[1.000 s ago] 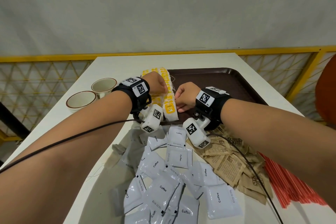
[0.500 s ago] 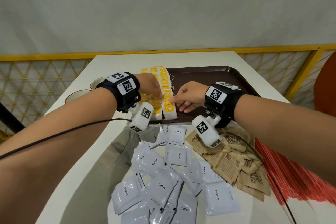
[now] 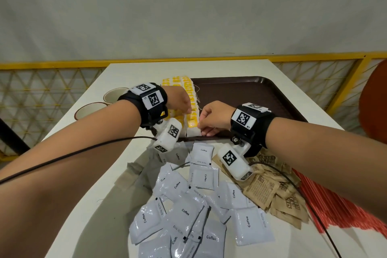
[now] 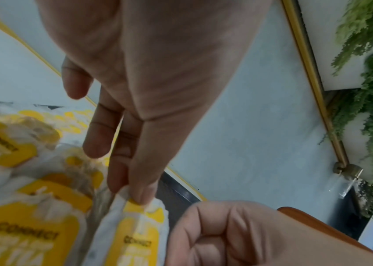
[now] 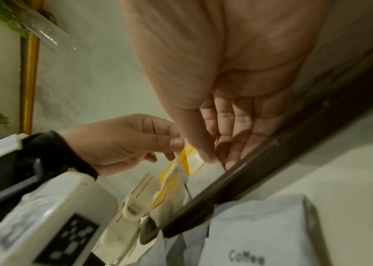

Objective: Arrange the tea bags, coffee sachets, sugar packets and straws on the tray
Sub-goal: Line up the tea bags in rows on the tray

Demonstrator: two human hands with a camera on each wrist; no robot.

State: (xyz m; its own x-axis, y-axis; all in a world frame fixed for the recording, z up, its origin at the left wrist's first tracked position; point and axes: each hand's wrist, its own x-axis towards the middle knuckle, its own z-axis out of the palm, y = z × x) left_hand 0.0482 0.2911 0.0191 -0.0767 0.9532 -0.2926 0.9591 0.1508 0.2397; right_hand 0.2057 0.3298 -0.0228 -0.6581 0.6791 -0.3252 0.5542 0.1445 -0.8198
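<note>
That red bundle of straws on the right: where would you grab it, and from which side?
Probably around the middle of the straws, coming down from above with the right hand. They lie flat on the table, side by side as long thin rods, so a mid-length grip across them should keep the bundle level. Their far ends are cut off by the frame.

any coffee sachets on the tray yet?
No. In the head view the coffee sachets all lie on the table in front of the tray, which holds only tea bags.

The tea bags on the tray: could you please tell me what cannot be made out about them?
- Tea bags, head view: left hand hides part of the rows; no count.
- Label print, left wrist view: blurred.
- Nearest bag's lower end, right wrist view: behind the tray rim.
</note>
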